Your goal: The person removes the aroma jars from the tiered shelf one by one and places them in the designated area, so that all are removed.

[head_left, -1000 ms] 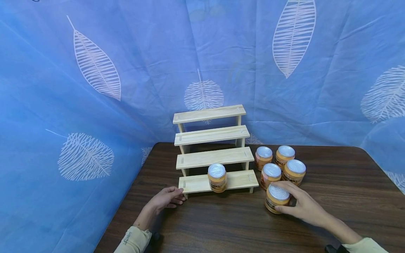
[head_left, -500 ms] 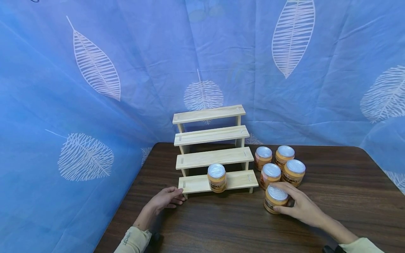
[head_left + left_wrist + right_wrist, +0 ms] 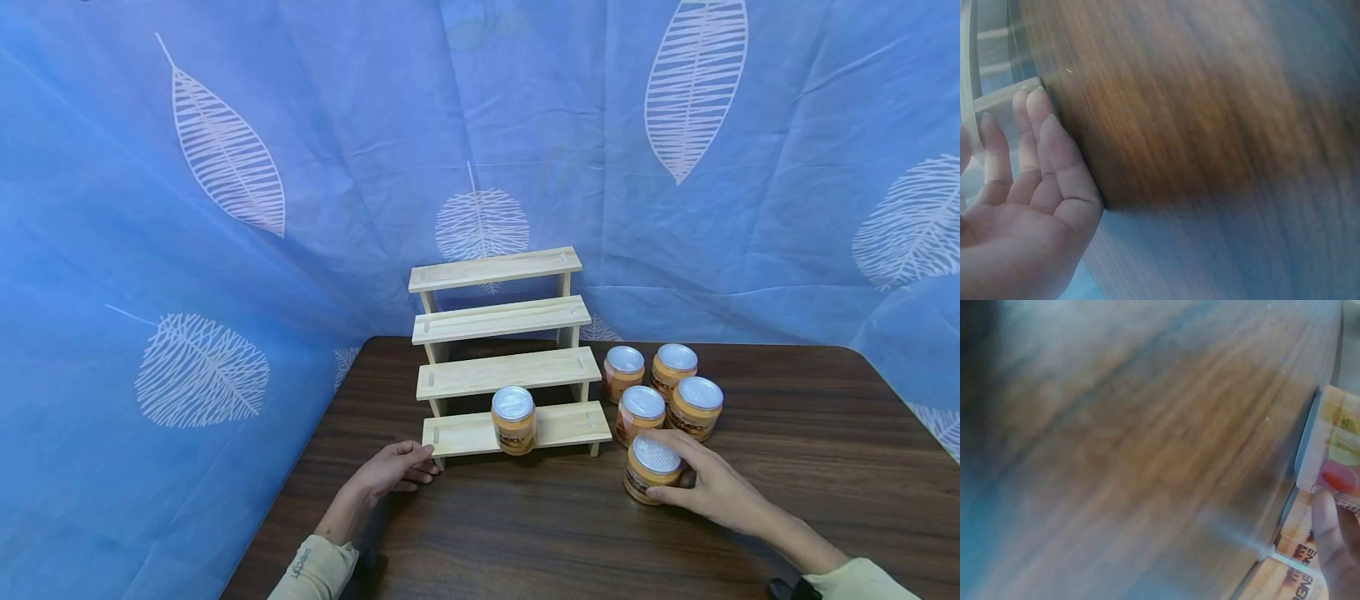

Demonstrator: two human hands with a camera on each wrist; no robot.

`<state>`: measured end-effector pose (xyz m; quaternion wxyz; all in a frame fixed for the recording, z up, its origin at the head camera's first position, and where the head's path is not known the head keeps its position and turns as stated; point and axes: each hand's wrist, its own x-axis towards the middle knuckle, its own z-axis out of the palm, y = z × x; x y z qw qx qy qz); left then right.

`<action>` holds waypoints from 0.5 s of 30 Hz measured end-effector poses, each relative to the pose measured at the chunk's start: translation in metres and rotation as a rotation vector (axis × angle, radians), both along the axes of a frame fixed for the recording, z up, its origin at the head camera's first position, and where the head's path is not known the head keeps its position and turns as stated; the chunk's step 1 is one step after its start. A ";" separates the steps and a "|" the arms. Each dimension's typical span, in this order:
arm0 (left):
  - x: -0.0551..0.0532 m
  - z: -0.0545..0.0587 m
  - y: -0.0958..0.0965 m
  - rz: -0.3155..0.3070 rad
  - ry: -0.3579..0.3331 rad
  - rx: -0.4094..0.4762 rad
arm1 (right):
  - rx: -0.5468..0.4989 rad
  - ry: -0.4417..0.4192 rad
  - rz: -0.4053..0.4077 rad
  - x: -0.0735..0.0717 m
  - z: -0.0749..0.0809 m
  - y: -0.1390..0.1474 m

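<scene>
My left hand (image 3: 396,468) is at the front left corner of a four-tier wooden display stand (image 3: 510,365), its thumb and fingers pinching the lowest plank's end. In the left wrist view, the fingertips (image 3: 1038,94) lie against the pale wood of the stand's leg. My right hand (image 3: 716,483) grips an orange can (image 3: 651,477) with a silver lid, thumb at the front and fingers behind. Fruit pictures show on that can (image 3: 1340,444) in the right wrist view. Another such can (image 3: 515,427) stands upright on the lowest tier, near its middle.
Several like cans (image 3: 696,408) stand grouped on the dark wooden table (image 3: 795,417), right of the stand and just behind the gripped can. A blue leaf-patterned cloth (image 3: 360,167) hangs behind and to the left of the table.
The can under my right hand has shifted very slightly left along with the hand. My left hand and the stand stay in place.
</scene>
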<state>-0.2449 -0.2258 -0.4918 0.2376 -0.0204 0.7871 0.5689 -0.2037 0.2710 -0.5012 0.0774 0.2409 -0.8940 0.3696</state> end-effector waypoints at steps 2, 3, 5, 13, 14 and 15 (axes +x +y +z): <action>0.000 0.000 0.000 0.002 -0.001 0.001 | 0.024 -0.020 -0.005 0.001 0.002 -0.001; 0.000 0.000 0.000 0.002 -0.001 0.003 | 0.034 -0.033 -0.011 0.002 0.003 -0.001; 0.000 0.000 0.000 0.003 -0.002 0.007 | 0.047 -0.066 -0.018 0.003 0.006 -0.002; -0.001 -0.001 0.000 0.011 -0.004 0.007 | 0.084 -0.034 -0.048 0.007 0.018 -0.003; -0.001 -0.002 0.000 0.010 -0.004 0.006 | 0.089 -0.024 -0.056 0.007 0.020 -0.002; -0.001 -0.002 0.000 0.009 -0.005 0.005 | 0.096 -0.016 -0.066 0.008 0.023 -0.001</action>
